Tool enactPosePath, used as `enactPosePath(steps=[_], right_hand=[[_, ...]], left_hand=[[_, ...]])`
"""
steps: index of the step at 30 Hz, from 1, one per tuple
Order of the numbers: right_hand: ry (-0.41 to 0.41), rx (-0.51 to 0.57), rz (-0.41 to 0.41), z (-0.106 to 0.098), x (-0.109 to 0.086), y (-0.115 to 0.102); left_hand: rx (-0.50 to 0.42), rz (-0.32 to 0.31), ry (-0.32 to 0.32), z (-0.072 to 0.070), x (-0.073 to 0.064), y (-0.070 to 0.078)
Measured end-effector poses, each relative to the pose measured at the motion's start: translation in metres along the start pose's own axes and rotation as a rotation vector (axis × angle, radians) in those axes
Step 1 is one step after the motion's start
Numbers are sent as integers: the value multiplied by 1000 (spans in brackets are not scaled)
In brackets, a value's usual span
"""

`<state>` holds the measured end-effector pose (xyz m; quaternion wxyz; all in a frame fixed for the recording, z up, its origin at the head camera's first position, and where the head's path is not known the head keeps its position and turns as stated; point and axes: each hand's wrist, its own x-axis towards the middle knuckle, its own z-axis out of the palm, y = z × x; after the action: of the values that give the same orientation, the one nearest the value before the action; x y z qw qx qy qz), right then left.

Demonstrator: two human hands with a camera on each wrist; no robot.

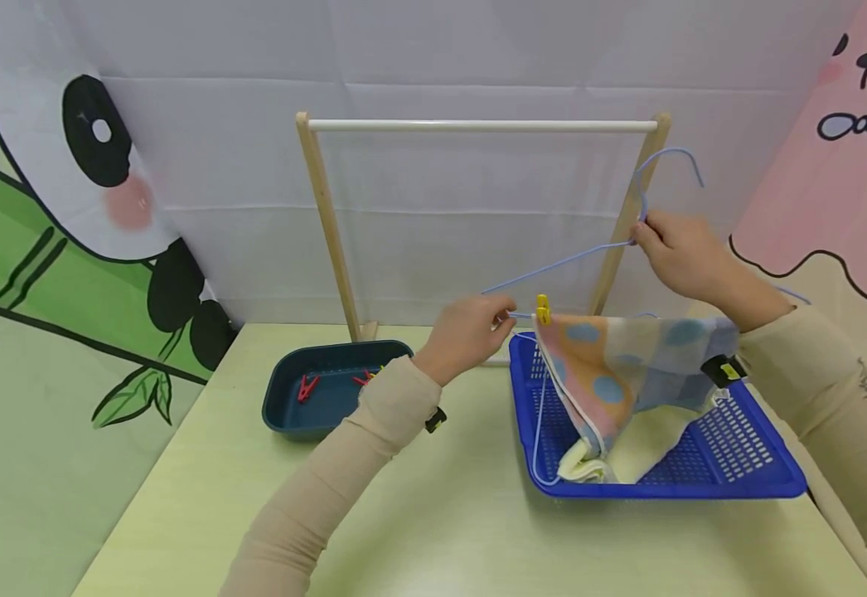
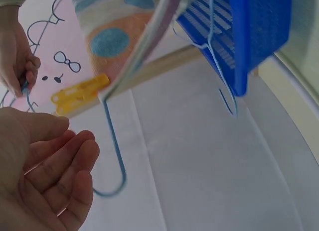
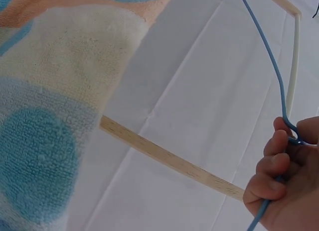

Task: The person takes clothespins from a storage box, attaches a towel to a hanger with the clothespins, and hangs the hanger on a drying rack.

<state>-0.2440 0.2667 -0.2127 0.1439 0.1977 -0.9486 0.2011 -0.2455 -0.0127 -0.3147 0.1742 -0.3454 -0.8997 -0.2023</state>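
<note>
One grip secures the blue hanger [image 1: 560, 264]: the right hand [image 1: 683, 257] is clamped round its neck, directly below the hook. The left hand [image 1: 467, 336] is at the hanger's left end, fingers loosely bent, thumb and fingertips apart; contact with the wire cannot be confirmed.

A patterned towel [image 1: 605, 352] hangs from the hanger above the blue basket [image 1: 672, 491], a yellow peg [image 1: 543, 309] at its upper left corner. Expect the towel to be soft, light and prone to sliding; take hold at the pegged corner or top edge. Expect the wire to be light, stiff and slightly springy; lift by the neck, steady by the end.

A second hanger [image 1: 539, 431] is at the basket's left side. Farther left on the bench [image 1: 463, 531], a dark tray [image 1: 284, 427] contains red pegs [image 1: 307, 388]. Behind stands the rack [image 1: 478, 126].
</note>
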Motion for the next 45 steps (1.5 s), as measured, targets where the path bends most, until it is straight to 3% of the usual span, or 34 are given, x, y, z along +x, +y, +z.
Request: enactPosePath(steps=[4,15,21,33,45], right_hand=[[16,-14,18,-4,0,0],[141,-20,28,-15,3,-1],[150,-7,93,-28,3,-3],[266,23,162,-48,3,-6],[381,104,199,-60,7,-14]], left_hand=[[6,-25,-7,-9,-10,-21],[2,-179,-193,-22,-35,-83],[24,-237,-273,-25,-49,-109],[80,-294,-395,-17,-68,-146],[114,-368,-499,-9,-76,-162]])
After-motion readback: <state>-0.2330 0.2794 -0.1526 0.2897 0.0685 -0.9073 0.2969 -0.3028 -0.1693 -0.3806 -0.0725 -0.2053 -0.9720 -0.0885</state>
